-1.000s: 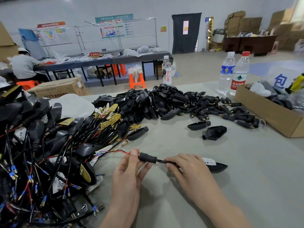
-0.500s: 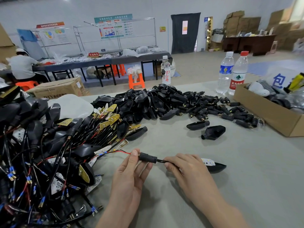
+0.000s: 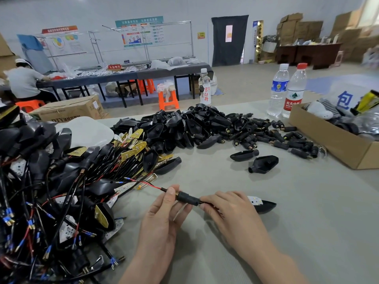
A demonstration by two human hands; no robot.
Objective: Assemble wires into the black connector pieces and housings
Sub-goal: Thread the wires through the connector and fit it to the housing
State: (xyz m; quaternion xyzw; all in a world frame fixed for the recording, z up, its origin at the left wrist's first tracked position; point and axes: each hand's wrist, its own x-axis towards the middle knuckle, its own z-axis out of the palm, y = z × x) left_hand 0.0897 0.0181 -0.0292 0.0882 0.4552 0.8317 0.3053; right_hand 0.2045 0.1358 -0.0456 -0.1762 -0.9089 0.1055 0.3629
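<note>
My left hand [image 3: 162, 222] pinches the left end of a small black cylindrical connector [image 3: 187, 198], where a red wire [image 3: 149, 185] and a black wire come out toward the left. My right hand [image 3: 231, 216] grips the black cable at the connector's right end. That cable runs under my right hand to a black pointed housing [image 3: 264, 206] with a white board in it, lying on the table. A heap of loose black housings and connector pieces [image 3: 205, 128] lies further back.
A tangle of wired assemblies [image 3: 47, 191] fills the left of the grey table [image 3: 307, 232]. Two single housings [image 3: 263, 163] lie mid-table. A cardboard box [image 3: 336, 144] stands at right, two water bottles [image 3: 287, 91] and a third bottle [image 3: 205, 87] behind. A person sits far left.
The connector and both hands have stayed in nearly the same spot. My left thumb has shifted slightly along the connector's left end.
</note>
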